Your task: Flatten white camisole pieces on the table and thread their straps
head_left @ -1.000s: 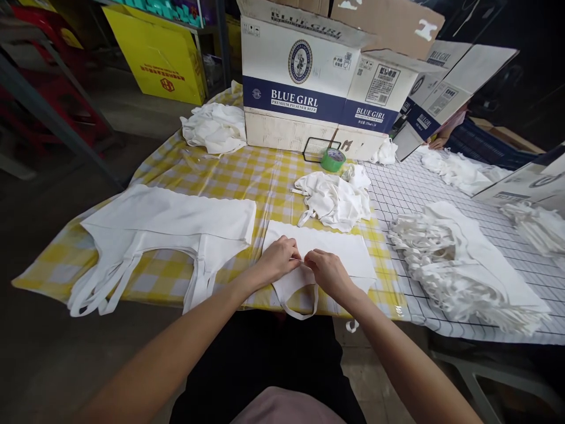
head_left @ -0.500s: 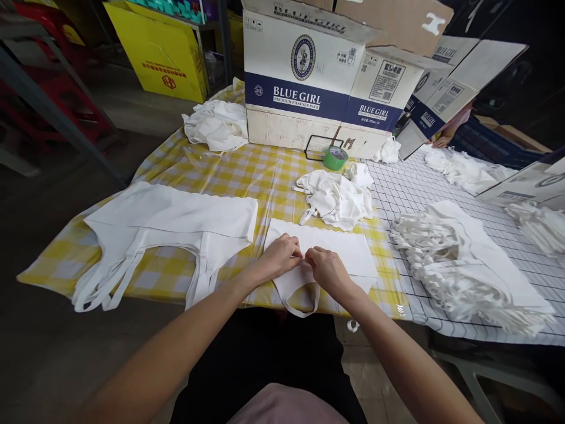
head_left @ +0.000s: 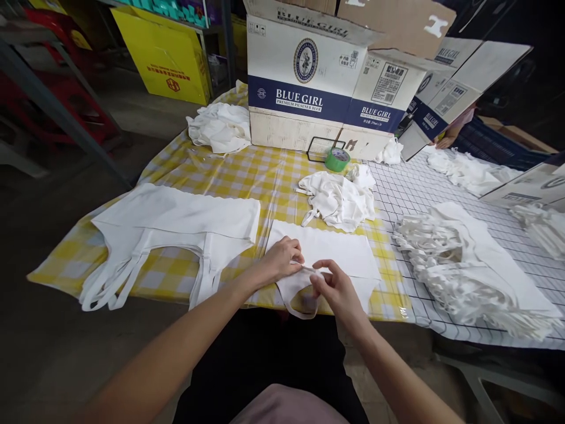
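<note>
A white camisole [head_left: 335, 250] lies flat in front of me, with a scalloped hem at the far side and its straps towards me. My left hand [head_left: 285, 258] is closed in a pinch on the camisole's neckline edge. At the same edge, the thumb and forefinger of my right hand [head_left: 338, 290] hold a bit of the white fabric, slightly parted at the tips. A thin strap loops down below both hands at the table edge. To the left, a spread stack of white camisoles [head_left: 185, 215] has straps hanging over the edge.
A crumpled white garment pile [head_left: 338, 200] lies beyond my hands, near green tape [head_left: 337, 159] and a beer carton [head_left: 304, 76]. Stacked camisoles [head_left: 477, 271] sit right, another white heap [head_left: 219, 128] far left. A person's hand [head_left: 446, 140] shows behind the cartons.
My right hand has shifted slightly right and down from the left hand, its forefinger lifting and fingers loosening. The left hand stays at the neckline. The view has shifted a little.
</note>
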Motion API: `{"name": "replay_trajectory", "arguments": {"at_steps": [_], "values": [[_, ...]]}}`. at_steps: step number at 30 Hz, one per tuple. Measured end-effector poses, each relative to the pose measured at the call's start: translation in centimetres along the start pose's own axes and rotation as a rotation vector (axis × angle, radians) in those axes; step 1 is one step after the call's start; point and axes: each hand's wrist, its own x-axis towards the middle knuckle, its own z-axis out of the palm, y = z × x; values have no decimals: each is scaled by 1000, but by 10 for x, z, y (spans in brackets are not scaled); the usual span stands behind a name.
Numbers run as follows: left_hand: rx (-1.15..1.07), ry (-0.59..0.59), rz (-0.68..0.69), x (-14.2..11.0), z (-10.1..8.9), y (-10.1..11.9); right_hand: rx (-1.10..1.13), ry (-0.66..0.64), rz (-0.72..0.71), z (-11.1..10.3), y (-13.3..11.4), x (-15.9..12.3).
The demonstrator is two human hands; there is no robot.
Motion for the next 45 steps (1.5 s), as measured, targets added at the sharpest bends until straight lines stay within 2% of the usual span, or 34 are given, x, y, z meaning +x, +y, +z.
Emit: {"name": "replay_trajectory", "arguments": {"at_steps": [2,5,10,13,15,17,19,20,22,24,26,27,30,33,35,39,42,45], "values": [[-14,-43,25,-5,-5,-2,138,5,20,8,3,-29],[-27,-101,43,-12,-12,-7,209,49,31,30,16,-72],[-41,-131,-9,-15,-18,-6,296,-53,-33,67,57,-118],[-58,-94,-85,-12,-22,-3,281,-116,-59,78,79,-132],[-13,1,-141,-8,-24,-3,240,-86,-118,77,85,-134],[103,157,-220,-2,-25,-7,140,16,-212,60,83,-124],[280,294,-347,6,-25,-11,-19,144,-274,26,74,-98],[377,324,-434,10,-24,-13,-103,214,-253,2,68,-80],[540,312,-607,20,-23,-16,-299,360,-119,-53,59,-34],[615,270,-746,29,-23,-17,-557,496,101,-104,56,14],[586,246,-845,38,-26,-19,-599,536,202,-140,59,56],[552,236,-877,41,-29,-20,-606,532,246,-150,62,72],[446,184,-905,46,-40,-26,-566,473,290,-156,72,101],[350,155,-886,45,-49,-32,-507,434,263,-148,78,107],[284,175,-848,42,-50,-34,-458,438,246,-145,79,105],[140,302,-724,37,-43,-31,-321,404,228,-150,79,97],[-24,388,-662,35,-36,-28,-236,329,207,-158,76,89],[-191,407,-628,29,-34,-19,-174,201,156,-166,63,77]]}}
